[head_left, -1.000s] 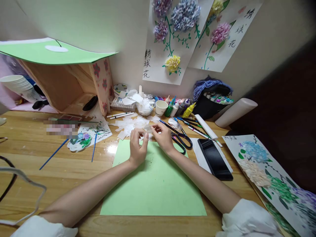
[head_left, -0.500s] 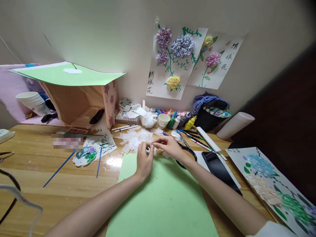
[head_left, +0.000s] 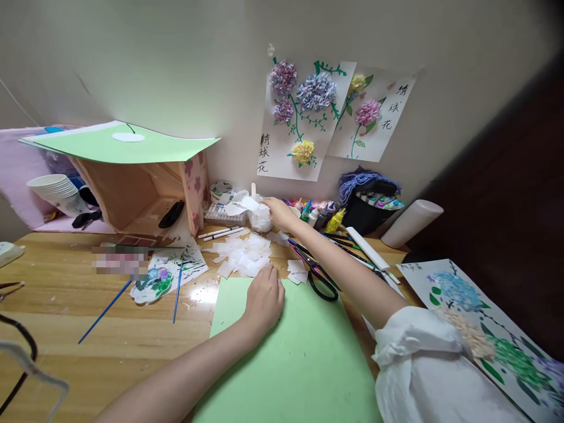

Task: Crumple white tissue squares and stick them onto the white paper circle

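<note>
My left hand (head_left: pixel 265 296) rests on the top edge of a light green sheet (head_left: pixel 304 352), its fingers curled under; nothing shows in it. My right hand (head_left: pixel 279 214) is stretched out to a clear tub (head_left: pixel 261 221) heaped with white paper pieces, a wooden stick (head_left: pixel 253 189) standing up in it. Its fingers are bent together at the tub's right side, and their tips are partly hidden, so what they hold is not visible. Cut white paper pieces (head_left: pixel 244 255) lie scattered just beyond the green sheet. Dark-handled scissors (head_left: pixel 324 285) lie beside the sheet, under my right forearm.
Paint bottles (head_left: pixel 335 220) and a black holder (head_left: pixel 370 202) with blue yarn line the wall. Leftward are a paint palette (head_left: pixel 152 286), a brush (head_left: pixel 177 294) and a pink box (head_left: pixel 196 194). A flower picture (head_left: pixel 467 311) lies rightward.
My hands were together over the sheet's top edge. My right hand has moved forward to the tub, uncovering the scissors. My left hand has turned down onto the sheet. The view has tilted slightly.
</note>
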### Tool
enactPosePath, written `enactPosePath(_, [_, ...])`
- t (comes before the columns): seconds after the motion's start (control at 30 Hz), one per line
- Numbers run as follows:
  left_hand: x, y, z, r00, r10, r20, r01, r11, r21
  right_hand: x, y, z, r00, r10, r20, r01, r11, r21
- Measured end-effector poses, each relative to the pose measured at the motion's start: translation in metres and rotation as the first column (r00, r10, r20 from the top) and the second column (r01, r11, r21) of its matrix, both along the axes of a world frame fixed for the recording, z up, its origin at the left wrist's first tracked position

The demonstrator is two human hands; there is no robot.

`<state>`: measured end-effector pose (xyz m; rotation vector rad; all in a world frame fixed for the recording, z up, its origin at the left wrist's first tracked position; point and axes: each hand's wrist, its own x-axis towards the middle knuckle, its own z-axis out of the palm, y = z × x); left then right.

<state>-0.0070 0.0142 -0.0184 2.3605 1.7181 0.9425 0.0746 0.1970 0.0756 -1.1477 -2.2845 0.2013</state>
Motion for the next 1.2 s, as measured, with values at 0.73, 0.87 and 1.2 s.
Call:
enactPosePath(0.73, [-0.006,0.005,0.015,0.965,-0.250,0.084,0.254,0.966,-0.041,0.098,-0.147,-0.061,0.971,-0.202,-0.128,0.182,0.972,-0.151])
enactPosePath(0.87, [-0.006,0.005,0.018,0.949,-0.268,0.166,0.276,0.961,-0.029,0.092,-0.159,-0.056,0.832,-0.308,-0.462,0.051,0.871,-0.489])
enactPosePath(1.2, [-0.003,0.002,0.017,0.924,-0.351,0.151,0.341,0.936,0.088,0.078,-0.177,-0.072,0.749,-0.275,-0.602,-0.133,0.828,-0.544])
